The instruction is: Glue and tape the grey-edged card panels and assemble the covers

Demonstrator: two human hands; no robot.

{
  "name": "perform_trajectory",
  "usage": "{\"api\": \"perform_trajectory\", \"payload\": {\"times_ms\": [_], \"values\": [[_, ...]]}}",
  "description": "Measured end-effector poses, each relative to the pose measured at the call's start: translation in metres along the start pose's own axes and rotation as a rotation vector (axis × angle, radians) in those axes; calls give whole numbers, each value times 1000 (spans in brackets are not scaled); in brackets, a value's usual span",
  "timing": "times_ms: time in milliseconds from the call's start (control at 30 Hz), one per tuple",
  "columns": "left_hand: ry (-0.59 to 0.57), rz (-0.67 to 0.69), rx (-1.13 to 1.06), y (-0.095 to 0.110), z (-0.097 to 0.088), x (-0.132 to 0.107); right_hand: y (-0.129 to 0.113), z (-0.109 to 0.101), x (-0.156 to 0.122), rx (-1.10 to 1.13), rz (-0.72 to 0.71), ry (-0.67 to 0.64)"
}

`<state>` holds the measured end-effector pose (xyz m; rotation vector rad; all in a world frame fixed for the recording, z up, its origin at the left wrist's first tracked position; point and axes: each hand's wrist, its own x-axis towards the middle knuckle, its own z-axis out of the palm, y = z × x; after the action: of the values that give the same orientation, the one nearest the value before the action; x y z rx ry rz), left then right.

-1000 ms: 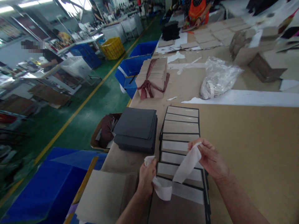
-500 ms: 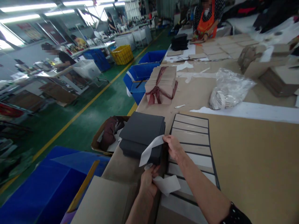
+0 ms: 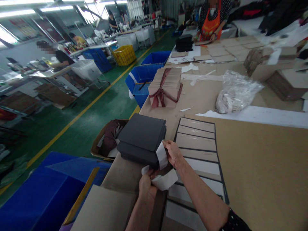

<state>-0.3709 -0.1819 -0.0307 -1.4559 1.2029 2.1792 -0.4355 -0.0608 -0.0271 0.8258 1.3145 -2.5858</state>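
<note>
Closest in, the left hand is closed on the lower end of a white paper strip, thumb and fingers pinching it just above a flat grey board at the desk's near edge. The right hand pinches the strip's upper end beside the corner of the dark grey stack. Half a second ago the strip stretched out long and slanted over that corner; now it is curled short and folded, and the two hands sit closer together. A second ago both hands were over the row of panels, further right.

The strip looks thin, limp and smooth. The dark grey stack is matte, square and flat-edged. To its right lies the row of overlapped panels, pale rectangles with dark borders, on the brown kraft-covered desk. Left of the stack, below the desk edge, an open cardboard box holds dark scraps.

Farther on sits a tan bundle tied with maroon ribbon, then a crinkled clear plastic bag. Blue crates stand on the green floor, and a person in an orange apron works at the far end.
</note>
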Motion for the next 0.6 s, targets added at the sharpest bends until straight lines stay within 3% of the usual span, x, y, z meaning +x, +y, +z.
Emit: {"api": "perform_trajectory", "payload": {"times_ms": [133,267,333,467,600], "values": [[35,23,37,13,-9,-4,-2,8,1,-67,-43,22],[1,205,168,3,-29,-33,-32,-21,-32,-190,-131,20],[-60,321,232,-1,-32,-53,-53,-39,-59,-347,-167,-47],[-234,405,330,7,-19,-88,-80,-51,-116,-787,-285,-197],[-412,322,371,15,-3,-111,-78,-40,-153,-1240,-609,-283]]}}
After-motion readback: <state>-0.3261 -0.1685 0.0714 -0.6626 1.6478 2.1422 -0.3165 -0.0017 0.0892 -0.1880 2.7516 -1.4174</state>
